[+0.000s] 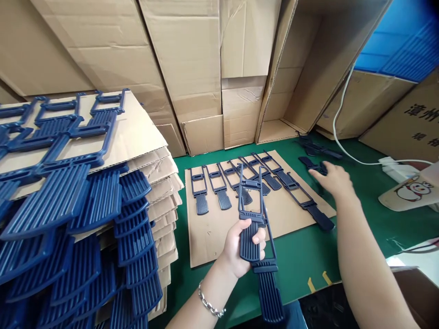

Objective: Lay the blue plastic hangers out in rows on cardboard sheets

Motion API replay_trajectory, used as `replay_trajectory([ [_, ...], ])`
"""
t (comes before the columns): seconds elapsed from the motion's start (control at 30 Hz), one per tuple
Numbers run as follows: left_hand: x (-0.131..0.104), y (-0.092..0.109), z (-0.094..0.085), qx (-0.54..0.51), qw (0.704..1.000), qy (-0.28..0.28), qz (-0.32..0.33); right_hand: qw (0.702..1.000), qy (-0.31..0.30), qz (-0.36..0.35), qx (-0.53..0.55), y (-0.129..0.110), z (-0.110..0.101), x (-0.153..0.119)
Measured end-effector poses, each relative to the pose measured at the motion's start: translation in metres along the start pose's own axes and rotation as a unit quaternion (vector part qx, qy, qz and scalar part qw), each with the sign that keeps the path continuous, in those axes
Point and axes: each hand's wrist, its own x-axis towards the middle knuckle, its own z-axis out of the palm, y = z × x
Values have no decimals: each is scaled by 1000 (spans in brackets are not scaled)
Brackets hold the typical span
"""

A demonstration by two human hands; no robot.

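My left hand point(242, 249) is closed around dark blue plastic frames. One, a frame with a ribbed paddle end point(250, 242), is gripped at its paddle. Behind it hangs a second similar frame point(269, 292), its paddle pointing down towards me. My right hand point(336, 180) is stretched out over the green table at the right, thumb and fingers apart around a dark plastic piece point(307, 162). Its fingertips are partly hidden, so firm contact is unclear. Several similar frames point(201, 204) lie in a row on a flat cardboard sheet point(202, 240).
At the left rises a tall stack of cardboard sheets point(144, 132) layered with blue frames. Cardboard boxes point(185, 59) line the back. More dark pieces point(317, 148) lie beyond my right hand. A white cable point(338, 114) and a printed cup point(408, 194) are at the right.
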Motion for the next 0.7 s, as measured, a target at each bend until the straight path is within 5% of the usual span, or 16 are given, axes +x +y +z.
replay_trajectory([
  [0.07,1,7,-2,-5,1000,-2,11,998,12,64,7,19,0,7],
  [0.23,1,26,-9,-21,995,57,73,989,-106,105,14,41,13,15],
  [0.7,2,30,-11,-19,989,104,104,988,-43,150,-10,30,-1,4],
])
